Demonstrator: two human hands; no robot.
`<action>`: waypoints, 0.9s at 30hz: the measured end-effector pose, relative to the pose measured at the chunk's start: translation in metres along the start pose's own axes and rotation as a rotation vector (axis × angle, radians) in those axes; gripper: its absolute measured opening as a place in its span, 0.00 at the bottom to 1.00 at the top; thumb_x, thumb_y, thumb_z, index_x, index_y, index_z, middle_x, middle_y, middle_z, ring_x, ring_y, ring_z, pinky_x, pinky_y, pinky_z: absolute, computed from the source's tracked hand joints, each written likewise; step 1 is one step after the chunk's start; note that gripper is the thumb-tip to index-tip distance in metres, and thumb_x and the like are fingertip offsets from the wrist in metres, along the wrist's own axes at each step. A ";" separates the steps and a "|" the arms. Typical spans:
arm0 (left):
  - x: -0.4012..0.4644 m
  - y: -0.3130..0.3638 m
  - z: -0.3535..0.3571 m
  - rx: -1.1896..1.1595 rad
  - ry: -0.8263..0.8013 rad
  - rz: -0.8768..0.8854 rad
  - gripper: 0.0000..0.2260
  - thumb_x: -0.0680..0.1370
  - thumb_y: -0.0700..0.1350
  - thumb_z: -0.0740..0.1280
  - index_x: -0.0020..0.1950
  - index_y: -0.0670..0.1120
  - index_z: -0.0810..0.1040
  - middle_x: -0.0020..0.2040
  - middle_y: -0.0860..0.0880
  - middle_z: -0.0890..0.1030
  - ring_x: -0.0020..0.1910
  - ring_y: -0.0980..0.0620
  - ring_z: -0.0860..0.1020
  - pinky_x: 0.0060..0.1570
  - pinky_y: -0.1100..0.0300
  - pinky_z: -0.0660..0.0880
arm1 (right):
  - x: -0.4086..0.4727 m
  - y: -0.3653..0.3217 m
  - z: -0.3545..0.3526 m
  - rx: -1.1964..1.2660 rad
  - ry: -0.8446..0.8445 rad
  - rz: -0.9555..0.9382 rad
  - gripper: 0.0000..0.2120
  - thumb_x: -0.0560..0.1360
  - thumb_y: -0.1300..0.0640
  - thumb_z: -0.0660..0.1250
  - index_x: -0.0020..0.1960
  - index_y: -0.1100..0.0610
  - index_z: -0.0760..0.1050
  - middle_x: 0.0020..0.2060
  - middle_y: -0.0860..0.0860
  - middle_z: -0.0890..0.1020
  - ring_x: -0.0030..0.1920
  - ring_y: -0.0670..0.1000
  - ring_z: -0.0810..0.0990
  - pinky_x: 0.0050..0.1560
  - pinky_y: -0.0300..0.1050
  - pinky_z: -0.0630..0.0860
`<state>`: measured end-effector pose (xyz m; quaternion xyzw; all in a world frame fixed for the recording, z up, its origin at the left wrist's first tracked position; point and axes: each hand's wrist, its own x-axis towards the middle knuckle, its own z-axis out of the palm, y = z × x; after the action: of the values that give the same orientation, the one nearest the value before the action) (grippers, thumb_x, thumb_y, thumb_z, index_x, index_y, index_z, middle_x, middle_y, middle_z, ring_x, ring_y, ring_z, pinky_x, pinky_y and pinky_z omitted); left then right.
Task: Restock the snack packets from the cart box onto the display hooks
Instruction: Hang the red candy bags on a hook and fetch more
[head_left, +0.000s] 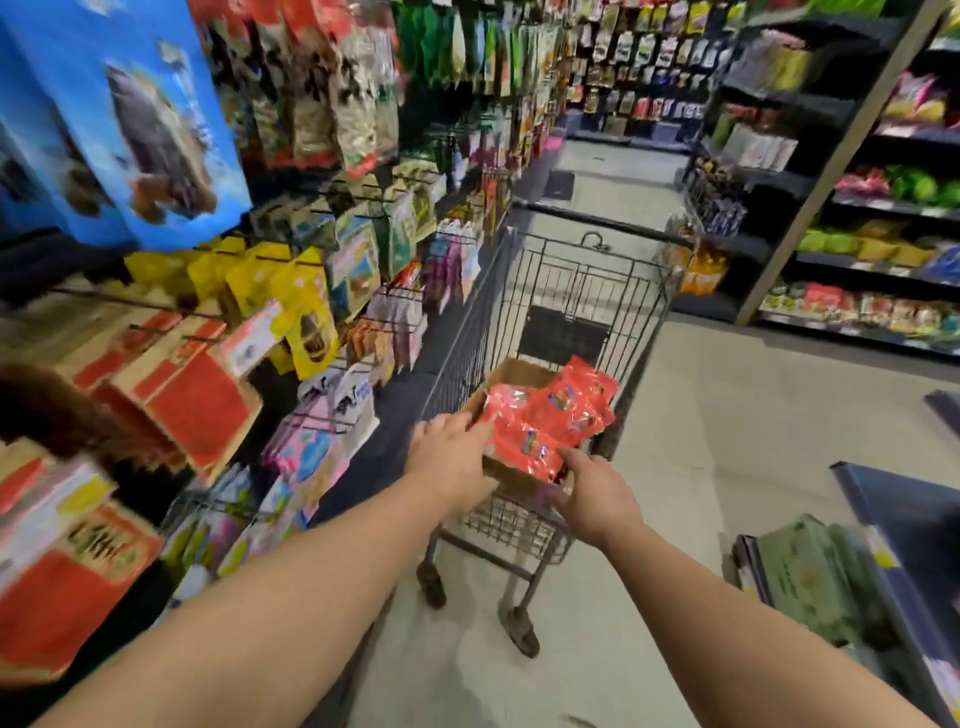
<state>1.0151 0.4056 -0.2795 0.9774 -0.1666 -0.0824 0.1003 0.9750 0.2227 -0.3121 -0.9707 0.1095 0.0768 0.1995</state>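
Observation:
A wire shopping cart (566, 270) stands in the aisle ahead of me. In its near end sits an open cardboard box (517, 371) filled with several shiny red snack packets (550, 415). My left hand (452, 457) rests on the box's left edge, its fingers spread and touching the nearest packets. My right hand (597, 493) reaches to the box's near right corner, fingertips against a red packet; its grip is hidden from here. Display hooks (322, 421) loaded with hanging packets run along the shelving on my left.
The left wall holds blue, yellow and red-brown packs (197, 395) on hooks, close to my left arm. Dark shelving (857, 249) with goods lines the right side. A green case (810, 577) and a dark blue fixture (914, 525) sit at lower right. Pale floor (727, 415) stretches beyond the cart.

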 end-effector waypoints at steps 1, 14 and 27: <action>0.021 -0.004 -0.003 0.004 -0.001 0.002 0.32 0.74 0.59 0.69 0.75 0.56 0.62 0.76 0.49 0.64 0.75 0.44 0.61 0.74 0.47 0.57 | 0.018 0.000 -0.002 0.009 -0.009 0.007 0.32 0.76 0.48 0.67 0.76 0.46 0.59 0.66 0.54 0.72 0.65 0.58 0.72 0.63 0.50 0.71; 0.234 -0.031 0.065 -0.093 -0.133 -0.161 0.34 0.73 0.59 0.70 0.76 0.57 0.61 0.75 0.50 0.66 0.74 0.46 0.62 0.74 0.48 0.58 | 0.264 0.060 0.027 -0.120 -0.312 -0.002 0.31 0.76 0.54 0.66 0.76 0.49 0.58 0.69 0.57 0.69 0.67 0.59 0.72 0.66 0.52 0.70; 0.337 -0.021 0.190 -0.242 -0.383 -0.470 0.37 0.76 0.57 0.69 0.80 0.58 0.53 0.79 0.48 0.59 0.77 0.44 0.55 0.75 0.50 0.53 | 0.441 0.150 0.127 -0.186 -0.633 -0.013 0.15 0.75 0.60 0.63 0.61 0.57 0.69 0.55 0.62 0.78 0.56 0.63 0.79 0.55 0.54 0.75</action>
<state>1.2978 0.2777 -0.5112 0.9369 0.0585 -0.3051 0.1606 1.3506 0.0588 -0.5684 -0.9135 0.0283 0.3828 0.1345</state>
